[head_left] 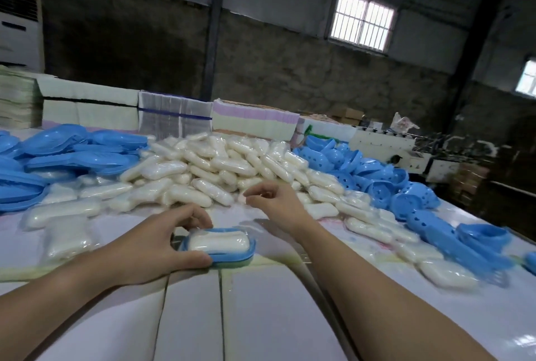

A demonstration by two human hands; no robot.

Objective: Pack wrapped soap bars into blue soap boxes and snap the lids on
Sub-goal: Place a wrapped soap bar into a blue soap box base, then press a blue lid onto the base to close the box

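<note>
At the far left a heap of blue lids (pixel 66 154) lies stacked on the tabletop (pixel 261 317), probably kept on that side so the left hand can reach them; beside them, running across the middle, is a big pile of wrapped soap bars (pixel 208 169), loose and pointing every way.

Nearer the person, the left hand (pixel 162 244) grips a blue soap box (pixel 220 254) by its left end, thumb along the near rim and fingers curled over the far rim; the hold looks meant to steady the box against the tabletop while it is filled and closed. One soap bar (pixel 219 240) already lies in the box, wrapper on, its long axis running left to right, matched to the long axis of the box, with the right end tipped slightly away from the person; no lid is on it yet, so snapping one on seems the step still to do.

To the right, the right hand (pixel 272 201) hovers over the near edge of the soap pile, fingers loosely curled and holding nothing that can be made out; it may be going for another bar, though that is a guess.

Farthest right lies a heap of perforated blue box bottoms (pixel 385 183), with more soap scattered before them.
</note>
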